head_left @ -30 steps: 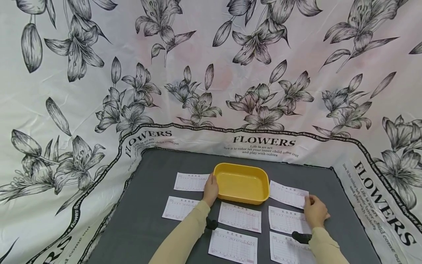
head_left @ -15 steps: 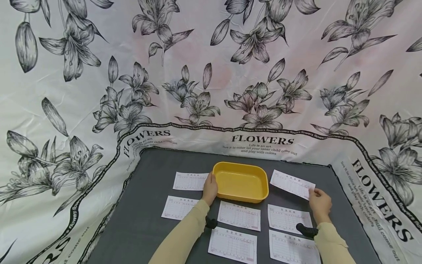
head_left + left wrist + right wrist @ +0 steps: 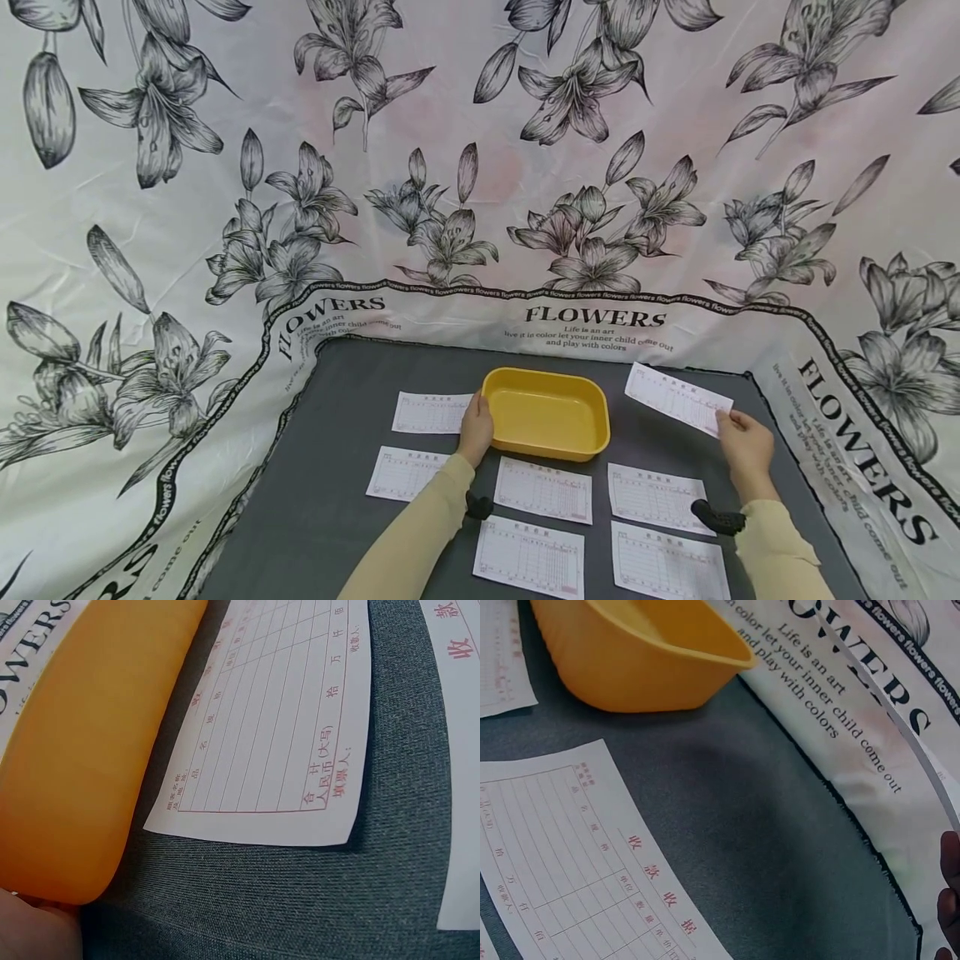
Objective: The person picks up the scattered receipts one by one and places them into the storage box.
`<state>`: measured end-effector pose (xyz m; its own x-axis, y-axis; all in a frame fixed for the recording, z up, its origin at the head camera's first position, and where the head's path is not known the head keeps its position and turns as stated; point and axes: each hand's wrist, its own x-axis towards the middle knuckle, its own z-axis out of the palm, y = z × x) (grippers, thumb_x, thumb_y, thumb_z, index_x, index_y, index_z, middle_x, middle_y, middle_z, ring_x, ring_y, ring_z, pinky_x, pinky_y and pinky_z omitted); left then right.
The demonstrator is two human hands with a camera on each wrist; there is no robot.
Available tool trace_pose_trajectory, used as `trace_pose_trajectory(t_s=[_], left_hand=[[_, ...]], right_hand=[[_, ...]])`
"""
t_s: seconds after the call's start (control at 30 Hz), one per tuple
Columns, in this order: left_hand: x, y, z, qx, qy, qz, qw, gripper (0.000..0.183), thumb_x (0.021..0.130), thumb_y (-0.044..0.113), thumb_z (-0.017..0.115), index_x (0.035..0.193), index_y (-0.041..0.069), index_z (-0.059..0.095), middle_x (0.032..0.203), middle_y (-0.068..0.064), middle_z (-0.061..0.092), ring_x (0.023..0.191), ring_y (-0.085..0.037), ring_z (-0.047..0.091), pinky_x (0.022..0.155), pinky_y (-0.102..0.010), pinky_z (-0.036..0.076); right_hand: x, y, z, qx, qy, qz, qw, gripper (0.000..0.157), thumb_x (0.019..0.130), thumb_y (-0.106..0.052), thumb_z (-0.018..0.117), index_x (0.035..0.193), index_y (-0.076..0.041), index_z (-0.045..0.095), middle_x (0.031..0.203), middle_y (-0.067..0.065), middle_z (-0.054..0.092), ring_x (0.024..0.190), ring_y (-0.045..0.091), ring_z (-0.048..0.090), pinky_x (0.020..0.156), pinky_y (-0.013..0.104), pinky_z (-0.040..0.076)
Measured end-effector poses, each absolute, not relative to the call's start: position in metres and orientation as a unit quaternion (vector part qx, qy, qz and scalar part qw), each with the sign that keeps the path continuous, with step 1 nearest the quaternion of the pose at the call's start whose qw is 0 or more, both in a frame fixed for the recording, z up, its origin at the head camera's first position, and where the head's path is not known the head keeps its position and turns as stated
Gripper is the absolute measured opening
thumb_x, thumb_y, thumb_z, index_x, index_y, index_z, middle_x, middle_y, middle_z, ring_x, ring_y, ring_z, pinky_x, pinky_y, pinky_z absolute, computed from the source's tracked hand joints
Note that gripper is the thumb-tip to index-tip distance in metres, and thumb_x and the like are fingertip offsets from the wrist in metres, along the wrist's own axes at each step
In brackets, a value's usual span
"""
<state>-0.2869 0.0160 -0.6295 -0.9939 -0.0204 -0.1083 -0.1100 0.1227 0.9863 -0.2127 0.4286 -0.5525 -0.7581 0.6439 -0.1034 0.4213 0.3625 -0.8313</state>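
My left hand (image 3: 476,429) grips the left end of a yellow plastic basin (image 3: 551,421) on the dark grey table. Part of that hand shows at the basin's lower corner in the left wrist view. My right hand (image 3: 747,450) pinches the right end of a printed receipt slip (image 3: 675,398), raised and tilted to the right of the basin. The right wrist view catches this slip nearly edge-on, with the fingers (image 3: 949,900) at the frame's right edge. Nothing lies inside the basin.
Two receipt slips lie left of the basin, the upper one (image 3: 427,414) partly behind my left hand. Before the basin lie a middle slip (image 3: 543,490) and another below it (image 3: 528,557). Two more, including one slip (image 3: 656,497), lie at right. A flower-print cloth (image 3: 600,333) surrounds the table.
My right hand has lifted the receipt slip off its place beside the basin and moved it up and to the right. My left hand has stayed at the basin.
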Motion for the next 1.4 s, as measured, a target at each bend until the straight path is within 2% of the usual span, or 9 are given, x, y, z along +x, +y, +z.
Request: trace_pose_trajectory(t_s=[0.37,0.5,0.57,0.63,0.73,0.83,0.9,1.23,1.4], left_hand=[[-0.289,0.016,-0.629,-0.042,0.749,0.66,0.037,0.051,0.119,0.024,0.029,0.163,0.0,0.035,0.165,-0.021,0.043,0.151,-0.04,0.043,0.128,-0.056,0.033],[-0.292,0.017,-0.627,-0.043,0.749,0.66,0.036,0.051,0.119,0.025,0.029,0.163,0.0,0.035,0.165,-0.021,0.043,0.151,-0.039,0.042,0.128,-0.055,0.032],[-0.293,0.017,-0.627,-0.043,0.749,0.66,0.034,0.051,0.119,0.025,0.029,0.163,0.0,0.036,0.165,-0.021,0.043,0.151,-0.039,0.043,0.128,-0.055,0.032],[-0.293,0.017,-0.627,-0.045,0.749,0.66,0.033,0.051,0.119,0.024,0.03,0.163,0.0,0.037,0.164,-0.021,0.043,0.151,-0.039,0.043,0.128,-0.055,0.032],[-0.292,0.016,-0.629,-0.047,0.752,0.657,0.031,0.051,0.118,0.024,0.03,0.162,0.0,0.037,0.164,-0.021,0.044,0.151,-0.04,0.043,0.128,-0.056,0.033],[-0.291,0.016,-0.63,-0.047,0.754,0.654,0.032,0.051,0.119,0.025,0.03,0.162,0.001,0.037,0.164,-0.021,0.044,0.151,-0.04,0.043,0.128,-0.056,0.033],[-0.29,0.016,-0.63,-0.046,0.754,0.655,0.033,0.051,0.119,0.026,0.03,0.162,0.001,0.037,0.164,-0.021,0.044,0.151,-0.04,0.043,0.128,-0.056,0.033],[-0.289,0.017,-0.629,-0.045,0.755,0.653,0.025,0.05,0.118,0.024,0.03,0.161,0.0,0.04,0.161,-0.021,0.047,0.148,-0.039,0.046,0.126,-0.056,0.035],[-0.287,0.017,-0.627,-0.048,0.755,0.654,0.02,0.05,0.118,0.023,0.031,0.16,-0.003,0.04,0.161,-0.024,0.047,0.148,-0.041,0.046,0.126,-0.057,0.035]], right_hand=[[-0.218,0.41,-0.559,-0.306,-0.836,0.439,0.119,0.056,0.111,-0.03,0.05,0.144,0.015,0.055,0.138,0.036,0.06,0.107,0.032,0.062,0.064,0.013,0.04],[-0.223,0.394,-0.558,-0.289,-0.84,0.444,0.115,0.055,0.111,-0.029,0.05,0.144,0.016,0.054,0.14,0.037,0.059,0.12,0.044,0.062,0.082,0.034,0.055],[-0.225,0.385,-0.559,-0.281,-0.843,0.445,0.113,0.055,0.111,-0.028,0.05,0.144,0.016,0.054,0.14,0.038,0.058,0.124,0.047,0.061,0.094,0.048,0.055],[-0.227,0.377,-0.56,-0.272,-0.845,0.446,0.113,0.053,0.111,-0.026,0.051,0.143,0.016,0.055,0.14,0.038,0.059,0.124,0.048,0.061,0.098,0.052,0.054],[-0.23,0.366,-0.563,-0.26,-0.849,0.446,0.113,0.05,0.11,-0.024,0.053,0.14,0.016,0.057,0.136,0.038,0.062,0.119,0.046,0.064,0.086,0.038,0.057],[-0.232,0.357,-0.565,-0.249,-0.851,0.447,0.117,0.048,0.109,-0.022,0.056,0.137,0.016,0.06,0.131,0.037,0.065,0.113,0.044,0.066,0.07,0.02,0.049],[-0.233,0.353,-0.566,-0.245,-0.852,0.447,0.119,0.047,0.109,-0.022,0.057,0.136,0.016,0.061,0.129,0.037,0.066,0.111,0.043,0.067,0.066,0.016,0.045],[-0.242,0.327,-0.573,-0.233,-0.845,0.47,0.102,0.046,0.109,-0.021,0.058,0.137,0.015,0.061,0.13,0.036,0.066,0.113,0.042,0.067,0.066,0.011,0.043],[-0.247,0.316,-0.571,-0.227,-0.852,0.46,0.102,0.045,0.108,-0.022,0.06,0.135,0.013,0.064,0.127,0.034,0.068,0.112,0.042,0.068,0.072,0.02,0.05]])
